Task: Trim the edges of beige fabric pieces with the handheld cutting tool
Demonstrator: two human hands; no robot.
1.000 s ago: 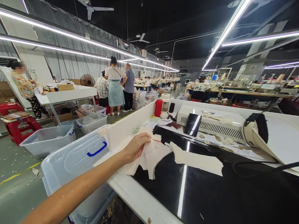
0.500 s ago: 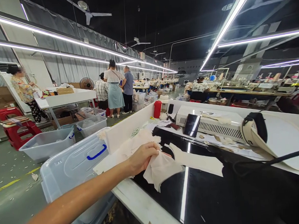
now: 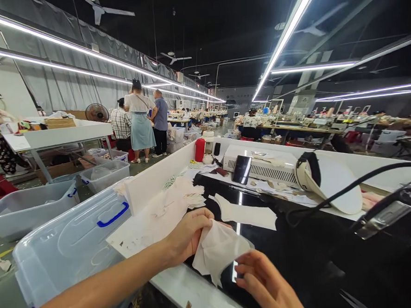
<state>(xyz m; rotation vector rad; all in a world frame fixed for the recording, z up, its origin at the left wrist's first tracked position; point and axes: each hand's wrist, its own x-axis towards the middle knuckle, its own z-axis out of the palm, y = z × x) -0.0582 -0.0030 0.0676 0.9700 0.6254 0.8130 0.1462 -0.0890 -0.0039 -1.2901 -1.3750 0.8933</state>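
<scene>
Cream fabric piece (image 3: pixel 218 250): head view; thin, crumpled, hung just above the near edge of the glossy black worktop (image 3: pixel 302 259).
Left hand (image 3: pixel 187 234): fingers pinched on the fabric's upper left edge; grasping it.
Right hand (image 3: pixel 269 285): came up from the lower right; fingertips (image 3: pixel 240 261) met the fabric's lower right corner. Fingers loosely spread; whether they gripped it could not be told.
Position: fabric sat between the two hands, left hand above-left, right hand below-right.
Long axis: ran roughly from upper left to lower right; ragged lower point hung down toward the white table rim (image 3: pixel 186 290).
Nearby: further cream cut pieces (image 3: pixel 246 213) lay flat on the black top beyond the hands; clear lidded bin (image 3: pixel 75 241) stood left of the table.
</scene>
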